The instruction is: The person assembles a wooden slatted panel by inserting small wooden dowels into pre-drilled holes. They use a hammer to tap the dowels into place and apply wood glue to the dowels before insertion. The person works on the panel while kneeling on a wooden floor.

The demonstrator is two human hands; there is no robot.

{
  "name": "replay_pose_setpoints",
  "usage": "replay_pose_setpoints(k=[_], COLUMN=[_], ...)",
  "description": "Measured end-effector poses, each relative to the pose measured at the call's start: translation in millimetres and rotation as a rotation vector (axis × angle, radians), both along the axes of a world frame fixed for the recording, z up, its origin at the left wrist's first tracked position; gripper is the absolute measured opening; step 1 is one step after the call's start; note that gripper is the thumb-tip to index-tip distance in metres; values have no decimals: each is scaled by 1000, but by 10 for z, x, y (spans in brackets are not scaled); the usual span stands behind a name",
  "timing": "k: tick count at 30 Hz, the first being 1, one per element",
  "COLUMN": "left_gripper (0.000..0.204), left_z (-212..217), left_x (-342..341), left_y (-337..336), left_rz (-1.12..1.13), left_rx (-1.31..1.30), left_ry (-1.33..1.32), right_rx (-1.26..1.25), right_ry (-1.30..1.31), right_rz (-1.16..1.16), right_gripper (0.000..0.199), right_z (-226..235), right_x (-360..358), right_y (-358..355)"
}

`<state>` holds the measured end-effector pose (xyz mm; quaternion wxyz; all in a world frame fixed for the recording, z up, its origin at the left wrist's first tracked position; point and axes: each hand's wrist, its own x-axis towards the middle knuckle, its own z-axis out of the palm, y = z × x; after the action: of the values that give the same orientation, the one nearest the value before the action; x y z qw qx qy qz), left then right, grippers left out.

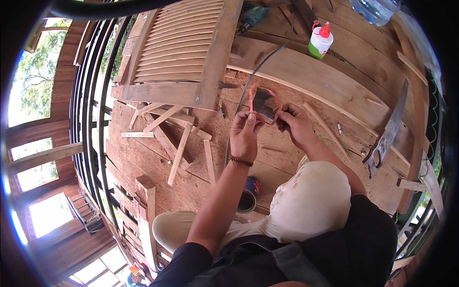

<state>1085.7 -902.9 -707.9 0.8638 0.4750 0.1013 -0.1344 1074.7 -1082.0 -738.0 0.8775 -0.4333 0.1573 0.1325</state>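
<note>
My left hand point(246, 131) and my right hand point(294, 124) together hold a small dark, shiny pouch with a red-orange edge point(264, 104) above the wooden floor. The left thumb and fingers pinch its left edge, while the right fingers grip its lower right corner. A beaded bracelet sits on my left wrist. I am seated on the boards, with my knee in light trousers point(311, 196) under my right forearm.
A louvred wooden shutter point(181, 48) lies ahead, with several loose slats point(179, 143) beside it. A glue bottle point(319, 42), a drill point(251, 16) with its cable, a handsaw point(387, 131), a small tin point(248, 193) and a plastic bottle point(375, 8) lie around.
</note>
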Motion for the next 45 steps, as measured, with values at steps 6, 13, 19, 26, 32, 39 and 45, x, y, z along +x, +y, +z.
replay_pose_setpoints(k=[6,13,19,26,32,39,45], left_gripper=[9,11,14,17,17,14,30], left_z=[21,38,36,20,-12,92,84], left_x=[13,-4,-44,-36,-54,-33,-24], left_y=[7,16,-57,-67,-50,-4,6], left_rz=[-26,-235,-342,-399,-427,-467,-469], left_rx=[0,5,172,201,573,741,496], left_ry=[77,134,99,139,-57,-166,-167], right_rx=[-99,-163,-225,-126,-21,280,387], right_ry=[-29,35,66,33,42,154,117], right_rz=[-48,-111,-117,-129,34,-45,-50], right_gripper=[13,20,23,21,17,16,17], right_z=[-16,46,93,72,42,9,-161], right_x=[-44,13,124,168,188,185,192], right_y=[-6,-83,-101,-143,-193,-190,-175])
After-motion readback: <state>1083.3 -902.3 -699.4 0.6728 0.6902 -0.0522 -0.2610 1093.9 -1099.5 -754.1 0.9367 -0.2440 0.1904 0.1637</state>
